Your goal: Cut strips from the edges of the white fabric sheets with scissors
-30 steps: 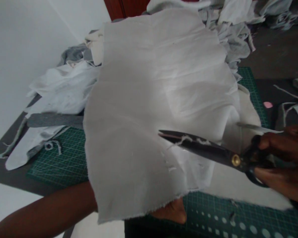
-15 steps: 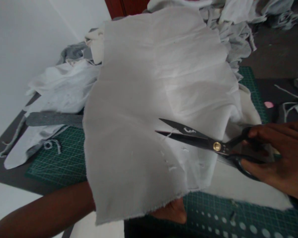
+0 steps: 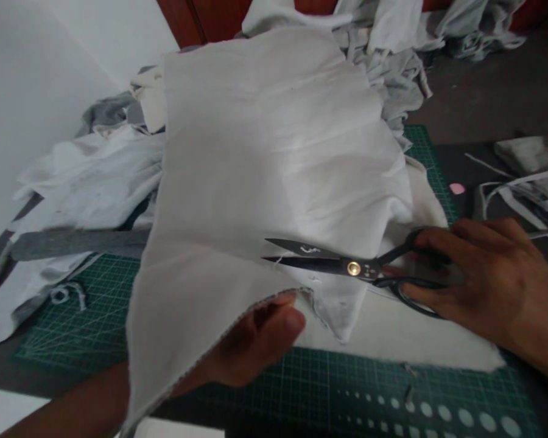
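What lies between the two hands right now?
Head view: between left hand and right hand lie the white cloth's pointed corner, off-white fabric beneath it, and the handles of the scissors.

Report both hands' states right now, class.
Left hand: partly under the frayed-edged white fabric sheet; grip cannot be told.
Right hand: closed, holding black metal scissors.

The white cloth (image 3: pixel 256 158) hides part of the left hand (image 3: pixel 251 350). Left of the cloth, a white rag (image 3: pixel 11 298) gets cut off. Marks (image 3: pixel 369 267) on the scissors (image 3: pixel 354 268) look too tiny to read.
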Demonstrator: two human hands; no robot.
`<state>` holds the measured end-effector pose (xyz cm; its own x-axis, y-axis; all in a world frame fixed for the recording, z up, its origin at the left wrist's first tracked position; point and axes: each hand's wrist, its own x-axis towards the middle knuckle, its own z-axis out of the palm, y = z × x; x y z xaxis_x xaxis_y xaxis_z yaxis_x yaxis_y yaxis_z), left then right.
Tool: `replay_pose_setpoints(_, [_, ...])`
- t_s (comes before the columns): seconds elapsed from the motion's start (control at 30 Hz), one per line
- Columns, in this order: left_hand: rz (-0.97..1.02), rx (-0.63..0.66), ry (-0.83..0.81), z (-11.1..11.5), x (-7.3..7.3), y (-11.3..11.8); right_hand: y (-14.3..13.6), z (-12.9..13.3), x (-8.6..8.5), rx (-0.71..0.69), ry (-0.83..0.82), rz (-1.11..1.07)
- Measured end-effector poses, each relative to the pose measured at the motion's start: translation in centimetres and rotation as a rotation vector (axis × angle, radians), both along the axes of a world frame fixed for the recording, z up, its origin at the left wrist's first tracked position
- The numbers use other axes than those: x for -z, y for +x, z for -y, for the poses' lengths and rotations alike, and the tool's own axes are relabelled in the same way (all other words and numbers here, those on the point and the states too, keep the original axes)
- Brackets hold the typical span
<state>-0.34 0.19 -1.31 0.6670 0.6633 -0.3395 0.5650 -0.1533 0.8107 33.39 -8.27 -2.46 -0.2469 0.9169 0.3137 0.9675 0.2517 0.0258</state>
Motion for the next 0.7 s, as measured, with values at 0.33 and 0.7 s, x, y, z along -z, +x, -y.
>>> replay_pose_setpoints(0.33, [0.032, -0.215, -0.264, -2.7, -1.1, 2.0, -1.1, -0.2, -0.3, 0.119, -0.025, -0.077])
replay_pose_setpoints(0.7, [0.147, 0.019, 0.59, -3.0, -1.0, 2.8, -2.4, -0.6, 0.3, 0.19, -0.051, -0.335])
